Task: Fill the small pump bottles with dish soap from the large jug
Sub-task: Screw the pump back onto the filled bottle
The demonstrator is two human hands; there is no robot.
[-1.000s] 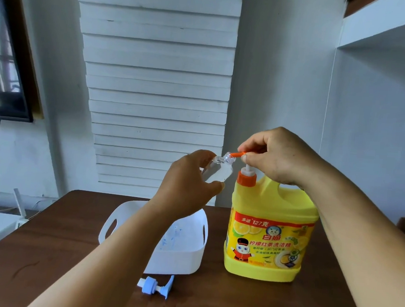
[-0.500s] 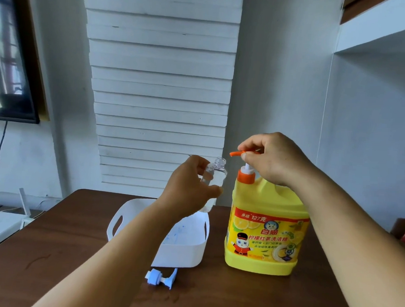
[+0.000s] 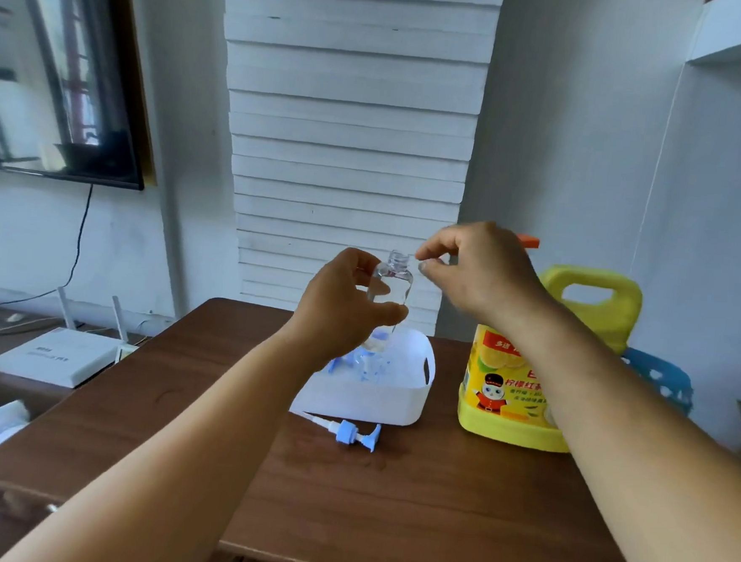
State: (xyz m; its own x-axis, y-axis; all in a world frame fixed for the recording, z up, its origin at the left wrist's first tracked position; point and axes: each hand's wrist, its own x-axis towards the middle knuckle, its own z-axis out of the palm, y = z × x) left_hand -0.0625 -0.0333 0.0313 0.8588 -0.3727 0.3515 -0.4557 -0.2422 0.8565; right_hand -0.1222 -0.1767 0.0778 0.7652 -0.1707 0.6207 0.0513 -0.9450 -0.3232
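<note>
My left hand (image 3: 342, 311) grips a small clear bottle (image 3: 392, 284) upright above the white basket (image 3: 412, 404); its mouth has no cap. My right hand (image 3: 476, 273) hovers just right of the bottle's neck, thumb and forefinger slightly apart and holding nothing. The large yellow soap jug (image 3: 511, 411) stands on the table to the right, partly hidden behind my right forearm. Its orange pump top (image 3: 528, 241) peeks out behind my right hand. A blue pump head (image 3: 355, 435) with a white tube lies on the table in front of the basket.
The basket holds several blue and clear bottle parts, blurred. The brown wooden table (image 3: 388, 501) ends near my left elbow. A white router (image 3: 56, 355) sits on a lower surface to the left. A blue plastic object (image 3: 660, 380) stands behind the jug at right.
My right hand has left the jug's orange pump and moved left to the bottle's mouth. My left hand has drawn the bottle away from the nozzle, over the basket.
</note>
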